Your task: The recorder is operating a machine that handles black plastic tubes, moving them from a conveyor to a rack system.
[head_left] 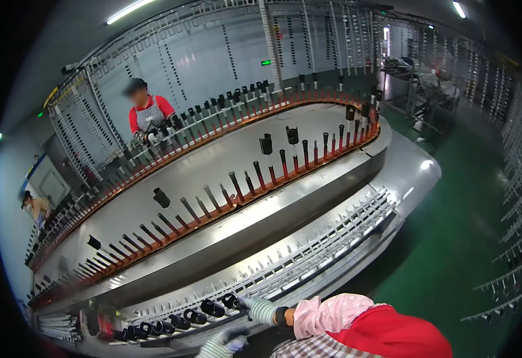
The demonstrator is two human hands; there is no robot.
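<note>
My right hand (259, 309), in a striped knit glove, reaches to the end of a row of black parts. Its fingers close on a short black cylindrical part (231, 301) with an open end. Just left of it, another black cylindrical part (212, 308) sits on the rack, with several more black parts (158, 327) in line beyond. Below that row, at the lower edge, is my left hand (224, 343), gloved in stripes with grey fingertips. Its fingers are apart and I see nothing in them. The metal rack (297, 262) carries rows of bare upright pins.
Behind the rack, a looped conveyor (291, 182) bears upright spindles, some topped with black parts (266, 144). A person in red (149, 113) stands at its far side; another person (37, 209) is at far left. Hanging racks (517, 227) line the right, beside green floor (452, 238).
</note>
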